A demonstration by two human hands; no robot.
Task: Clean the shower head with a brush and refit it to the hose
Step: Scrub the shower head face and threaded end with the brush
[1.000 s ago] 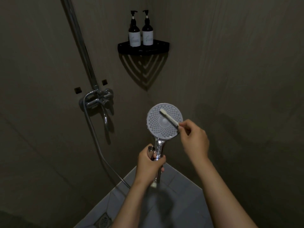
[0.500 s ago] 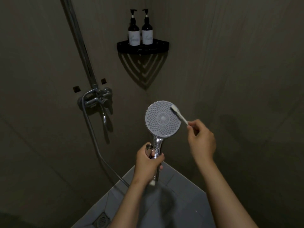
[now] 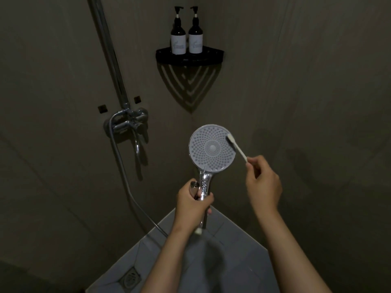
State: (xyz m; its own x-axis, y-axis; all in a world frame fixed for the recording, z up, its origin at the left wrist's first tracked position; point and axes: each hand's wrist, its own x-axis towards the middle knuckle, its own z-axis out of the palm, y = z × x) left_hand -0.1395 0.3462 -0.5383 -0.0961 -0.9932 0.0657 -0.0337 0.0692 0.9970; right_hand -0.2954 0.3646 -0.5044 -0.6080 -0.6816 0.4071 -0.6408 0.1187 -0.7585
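A round chrome shower head (image 3: 212, 148) with a pale dotted spray face is held upright in the middle of the view. My left hand (image 3: 192, 203) grips its chrome handle from the left. My right hand (image 3: 263, 182) pinches the end of a thin white brush (image 3: 237, 148), whose bristle tip lies on the upper right edge of the spray face. The grey hose (image 3: 124, 178) hangs from the wall mixer and runs down to the floor behind my left forearm, where its end is hidden.
A chrome wall mixer (image 3: 129, 121) with a riser pipe (image 3: 110, 51) is on the left wall. A black corner shelf (image 3: 189, 57) above carries two dark pump bottles (image 3: 187, 32). Pale floor tiles with a drain (image 3: 130, 279) lie below.
The brush has slid from the middle of the spray face to its upper right edge, and my right hand has drawn out to the right. My left hand holds the handle as before.
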